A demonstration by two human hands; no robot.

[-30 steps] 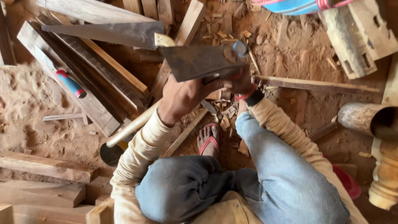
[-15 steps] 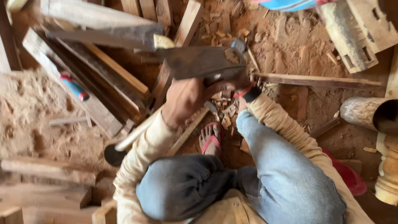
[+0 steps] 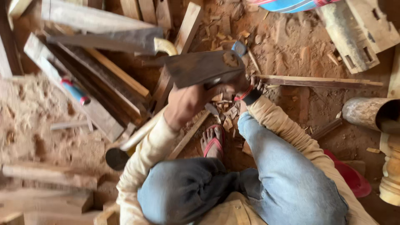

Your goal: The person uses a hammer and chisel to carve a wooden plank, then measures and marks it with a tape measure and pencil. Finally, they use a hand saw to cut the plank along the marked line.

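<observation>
My left hand (image 3: 186, 105) grips the lower edge of a dark wooden slab (image 3: 202, 66) held flat above the ground. My right hand (image 3: 249, 86) holds the slab's right end; its fingers are mostly hidden behind the wood, and a red and black band circles the wrist. A small blue-headed tool (image 3: 239, 48) shows just beyond the slab. My foot in a red sandal (image 3: 213, 143) rests on the chip-strewn ground under my hands. Both arms wear cream sleeves, and my knees in blue trousers fill the bottom of the view.
A mallet (image 3: 118, 157) with a pale handle lies under my left arm. Planks (image 3: 104, 79) and a saw with a cream handle (image 3: 166, 45) are piled at upper left. A thin strip (image 3: 321, 81), a round log (image 3: 364, 112), a turned post (image 3: 391, 179) and a red object (image 3: 354, 179) lie on the right.
Both hands keep their hold on the dark slab in about the same place. The view has shifted slightly downward.
</observation>
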